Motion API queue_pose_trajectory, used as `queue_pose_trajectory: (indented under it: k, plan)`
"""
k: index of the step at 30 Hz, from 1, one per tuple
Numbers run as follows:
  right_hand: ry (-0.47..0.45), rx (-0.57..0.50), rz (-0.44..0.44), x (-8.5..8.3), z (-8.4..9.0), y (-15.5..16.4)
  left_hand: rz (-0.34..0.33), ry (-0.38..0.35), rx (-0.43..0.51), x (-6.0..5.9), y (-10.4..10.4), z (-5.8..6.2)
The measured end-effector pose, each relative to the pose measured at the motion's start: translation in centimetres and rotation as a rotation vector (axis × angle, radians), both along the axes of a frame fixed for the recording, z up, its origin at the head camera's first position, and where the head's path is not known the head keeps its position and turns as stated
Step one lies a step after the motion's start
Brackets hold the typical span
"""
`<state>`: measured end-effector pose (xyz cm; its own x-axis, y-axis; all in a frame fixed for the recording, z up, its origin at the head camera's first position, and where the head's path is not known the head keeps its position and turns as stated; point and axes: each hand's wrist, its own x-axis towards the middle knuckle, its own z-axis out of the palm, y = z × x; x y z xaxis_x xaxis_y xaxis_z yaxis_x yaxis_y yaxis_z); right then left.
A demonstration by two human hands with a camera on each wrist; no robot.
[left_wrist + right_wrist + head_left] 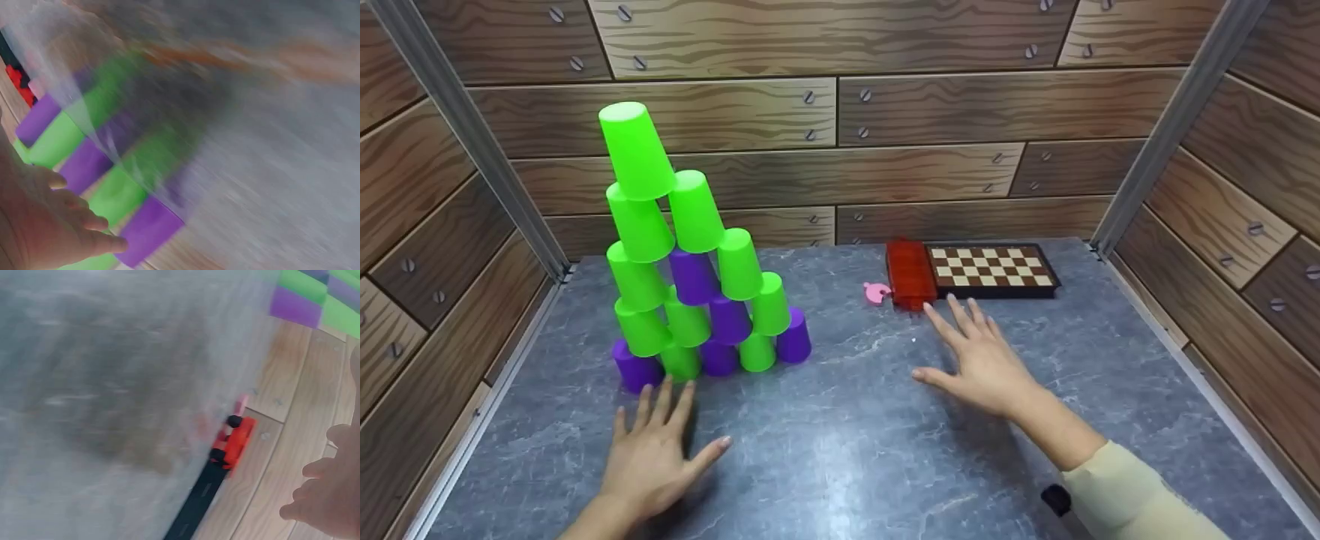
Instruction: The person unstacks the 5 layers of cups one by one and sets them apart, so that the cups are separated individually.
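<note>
A pyramid of green and purple cups [730, 320], all upside down, rises on the left of the table, with one green cup [636, 152] alone at the top. My left hand [652, 457] is spread low in front of its bottom row, fingers straight, holding nothing. Its fingertips overlap the nearest purple cup [151, 230] and green cup in view; whether they touch cannot be told. Over the right half of the table, my right hand [986, 367] has its fingers extended and grips nothing. Just beyond its fingertips lies a red toy [911, 274] with black round parts [217, 455].
A brown and cream checkered board [991, 267] with a dark edge lies against the red toy at the back right. A small pink piece [876, 293] sits left of the toy. Wood-patterned walls [765, 112] enclose the grey marbled table [825, 450] on three sides.
</note>
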<state>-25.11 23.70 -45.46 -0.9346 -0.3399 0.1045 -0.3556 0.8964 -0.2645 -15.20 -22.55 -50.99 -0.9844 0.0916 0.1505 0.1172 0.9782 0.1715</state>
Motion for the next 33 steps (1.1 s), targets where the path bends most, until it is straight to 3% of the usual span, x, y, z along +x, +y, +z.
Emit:
queue_pose_trajectory:
  k: [6, 12, 21, 27, 33]
  plan:
    - [0.022, -0.069, 0.051, -1.1, 2.5, -1.5, 0.017, 0.022, 0.057, 0.3, -3.1, 0.8]
    - [0.042, -0.124, 0.084, -2.2, 5.0, -3.2, 0.035, 0.024, 0.151, -0.2, -6.0, 2.5]
    - [0.101, -0.303, 0.214, -4.6, 9.2, -7.5, 0.057, 0.019, 0.245, -3.9, -9.2, 4.3]
    - [0.109, -0.451, 0.279, -6.0, 11.9, -10.5, 0.006, 0.031, 0.301, -6.3, -10.4, 4.2]
    - [0.093, -0.534, 0.275, -7.3, 14.0, -13.3, -0.027, 0.012, 0.352, -8.0, -11.5, 3.7]
